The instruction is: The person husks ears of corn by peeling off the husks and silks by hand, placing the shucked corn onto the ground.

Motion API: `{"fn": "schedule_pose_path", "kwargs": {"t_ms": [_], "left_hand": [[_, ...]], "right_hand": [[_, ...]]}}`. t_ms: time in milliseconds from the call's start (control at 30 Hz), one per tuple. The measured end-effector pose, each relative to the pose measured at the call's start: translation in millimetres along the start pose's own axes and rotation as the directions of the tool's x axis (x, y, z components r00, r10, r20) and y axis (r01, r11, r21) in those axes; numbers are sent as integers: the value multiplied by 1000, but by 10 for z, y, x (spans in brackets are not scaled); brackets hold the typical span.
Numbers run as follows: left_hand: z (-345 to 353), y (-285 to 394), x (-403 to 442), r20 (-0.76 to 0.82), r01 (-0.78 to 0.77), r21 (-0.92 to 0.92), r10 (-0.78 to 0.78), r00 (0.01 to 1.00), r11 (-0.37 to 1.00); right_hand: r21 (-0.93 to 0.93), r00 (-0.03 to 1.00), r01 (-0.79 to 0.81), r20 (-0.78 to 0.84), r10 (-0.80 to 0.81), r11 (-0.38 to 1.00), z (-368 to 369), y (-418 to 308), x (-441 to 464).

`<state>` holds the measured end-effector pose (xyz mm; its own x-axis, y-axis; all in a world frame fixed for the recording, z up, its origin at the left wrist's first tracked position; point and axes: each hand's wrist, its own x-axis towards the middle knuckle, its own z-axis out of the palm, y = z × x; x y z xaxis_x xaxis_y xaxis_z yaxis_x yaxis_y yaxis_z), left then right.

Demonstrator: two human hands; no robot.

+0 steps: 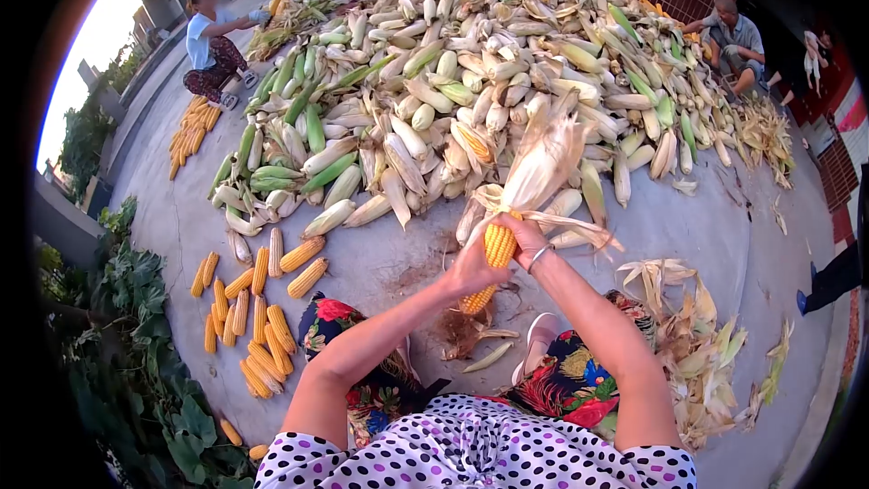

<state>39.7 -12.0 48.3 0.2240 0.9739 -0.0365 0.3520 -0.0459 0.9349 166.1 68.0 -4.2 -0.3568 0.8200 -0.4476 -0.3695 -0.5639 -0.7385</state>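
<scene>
Between my hands is an ear of corn (500,246), its yellow kernels bare along the lower part. Pale husk (543,158) peeled back from it still hangs together at the far end, pointing away from me. My left hand (469,267) is wrapped round the bare cob. Just to the right and a little higher, my right hand (525,240) is closed at the base of the husk, against the ear; its fingertips are partly hidden. A bracelet shows on the right wrist.
A large heap of unhusked corn (425,100) lies ahead. Husked ears (262,344) are spread at my left, loose husks (697,344) at my right. Several people sit or crouch around the heap, one at the left (213,41). Green plants (136,353) border the left edge.
</scene>
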Motion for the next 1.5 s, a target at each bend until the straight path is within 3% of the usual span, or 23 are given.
{"fn": "schedule_pose_path", "kwargs": {"t_ms": [67, 133, 200, 300, 433, 467, 533, 633, 733, 867, 967, 1033, 1067, 1100, 1133, 1200, 1267, 1300, 1333, 1367, 1400, 1433, 1500], "left_hand": [[165, -285, 42, -43, 149, 89, -146, 988, 985], [151, -127, -10, 14, 202, 183, -208, 978, 962], [162, -50, -58, 54, 237, 215, -254, 966, 947], [116, -182, -46, 87, 148, 136, -161, 983, 980], [56, -306, -44, 157, 37, -52, -29, 987, 998], [42, -323, -29, 182, 15, -123, 8, 983, 992], [-16, -329, 26, 227, -21, -267, 83, 970, 963], [-80, -289, 72, 328, -8, -316, 117, 937, 949], [49, -172, -7, 323, 172, -547, 17, 946, 819], [237, -108, -46, 211, 133, -695, 24, 977, 707], [444, -19, -13, 174, 145, -896, 32, 984, 420], [505, 27, 35, 196, 207, -971, -97, 976, 119], [528, 47, 67, 216, 214, -976, -156, 964, -33], [605, 41, 84, 200, 196, -980, -182, 963, -35], [624, -25, 101, 202, 228, -967, -208, 957, 109], [649, -263, 96, 204, 299, -875, -270, 941, 382], [489, -632, 118, 180, 428, -762, -477, 860, 485], [392, -1022, 137, 149, 487, -725, -579, 802, 487], [239, -1301, 118, 64, 546, -677, -700, 711, 493], [51, -1839, 97, 15, 574, -670, -765, 644, 470], [-172, -2344, 21, -123, 571, -674, -833, 539, 468], [-423, -2700, -120, -272, 541, -689, -864, 423, 482], [-1113, -3692, -591, -666, 579, -581, -743, 66, 573]], "right_hand": [[-16, 999, -34, 1, 34, 999, -3, -59, 61], [150, 995, -29, -92, 43, 988, -21, -215, 132], [113, 996, -67, -54, 73, 991, -33, -359, 97], [52, 996, -60, 67, 56, 997, -36, -452, 75], [134, 968, 99, 217, -127, 986, 38, -609, -60], [111, 978, 166, 109, -178, 980, 83, -625, -123], [261, 946, 131, 255, -199, 956, 122, -673, -116], [231, 965, 185, 141, -221, 955, 255, -768, -284], [246, 953, 277, 50, -298, 929, 310, -818, -315], [302, 934, 337, 12, -357, 892, 351, -840, -242], [490, 942, 305, -28, -335, 817, 319, -909, -80], [666, 906, 305, 16, -422, 681, 228, -1023, -9], [645, 895, 330, 18, -446, 689, 220, -1032, 40], [628, 881, 356, 22, -473, 693, 253, -1044, 72], [605, 868, 381, 26, -496, 700, 267, -1068, 97], [353, 915, 361, 45, -401, 863, 97, -1135, 244], [-188, 951, 298, -21, -307, 936, -418, -1181, 431], [-596, 942, 206, -95, -323, 776, -713, -1199, 409], [-880, 919, 42, -152, -364, 473, -1098, -1232, 387], [-989, 937, 4, -47, -347, 145, -1730, -1184, 392], [-979, 944, -10, 57, -325, -203, -2352, -1137, 395], [-917, 977, -170, -108, -184, -361, -2720, -1143, 89], [-711, 807, -509, -590, 18, -486, -3023, -1214, -683]]}}
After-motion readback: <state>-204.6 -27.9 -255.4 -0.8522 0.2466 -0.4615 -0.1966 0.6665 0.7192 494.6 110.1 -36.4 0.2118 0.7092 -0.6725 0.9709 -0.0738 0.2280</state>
